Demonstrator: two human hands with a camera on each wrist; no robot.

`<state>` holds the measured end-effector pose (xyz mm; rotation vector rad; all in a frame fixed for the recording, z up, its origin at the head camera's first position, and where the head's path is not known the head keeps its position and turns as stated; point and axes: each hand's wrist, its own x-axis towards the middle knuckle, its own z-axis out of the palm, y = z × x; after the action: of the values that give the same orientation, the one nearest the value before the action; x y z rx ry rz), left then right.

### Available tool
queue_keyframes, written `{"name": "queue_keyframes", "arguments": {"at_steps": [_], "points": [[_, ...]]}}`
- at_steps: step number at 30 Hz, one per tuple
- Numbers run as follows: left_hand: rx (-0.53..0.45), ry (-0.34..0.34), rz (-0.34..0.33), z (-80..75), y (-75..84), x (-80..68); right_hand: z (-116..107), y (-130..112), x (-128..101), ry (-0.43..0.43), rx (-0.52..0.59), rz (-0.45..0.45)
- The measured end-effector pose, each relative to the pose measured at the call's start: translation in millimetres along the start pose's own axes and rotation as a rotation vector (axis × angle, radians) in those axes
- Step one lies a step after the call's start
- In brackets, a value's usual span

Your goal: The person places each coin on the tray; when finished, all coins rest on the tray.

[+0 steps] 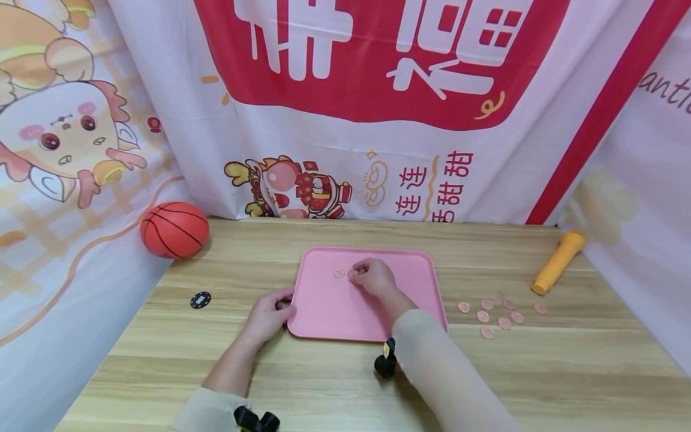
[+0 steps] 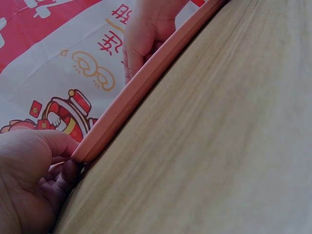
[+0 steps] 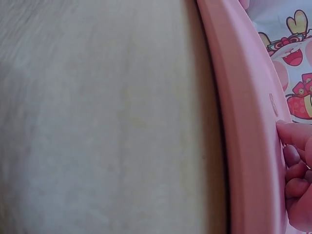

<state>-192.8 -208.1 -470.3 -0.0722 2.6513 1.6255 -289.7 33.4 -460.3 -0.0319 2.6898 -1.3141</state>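
A pink tray [image 1: 329,306] lies in the middle of the wooden table. My left hand [image 1: 269,315] grips its near left corner [image 2: 82,152], thumb on top and fingers curled beneath. My right hand [image 1: 373,277] is over the tray's far part with curled fingers [image 3: 295,161], pinching a small pink coin [image 1: 353,273] at their tips, low on the tray floor. A second coin [image 1: 339,273] lies flat on the tray just left of it. In the right wrist view a coin [image 3: 274,104] lies just beyond the fingertips, behind the tray rim [image 3: 243,122].
Several pink coins [image 1: 496,313] are scattered on the table right of the tray. A yellow cylinder [image 1: 558,261] lies at the far right, an orange basketball [image 1: 174,229] at the far left, and a black chip [image 1: 200,299] near the left edge. Printed cloth walls surround the table.
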Motion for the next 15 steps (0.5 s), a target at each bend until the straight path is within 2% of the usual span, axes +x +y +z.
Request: {"name": "queue_keyframes", "arguments": {"at_steps": [10,15], "points": [[-0.006,-0.003,0.010,0.3,-0.1,0.9,-0.7,0.3,1.5,-0.007,-0.020,0.030],[-0.003,0.001,0.007,0.3,0.1,-0.1,-1.2,5.5,2.1,0.001,0.044,-0.001]]}}
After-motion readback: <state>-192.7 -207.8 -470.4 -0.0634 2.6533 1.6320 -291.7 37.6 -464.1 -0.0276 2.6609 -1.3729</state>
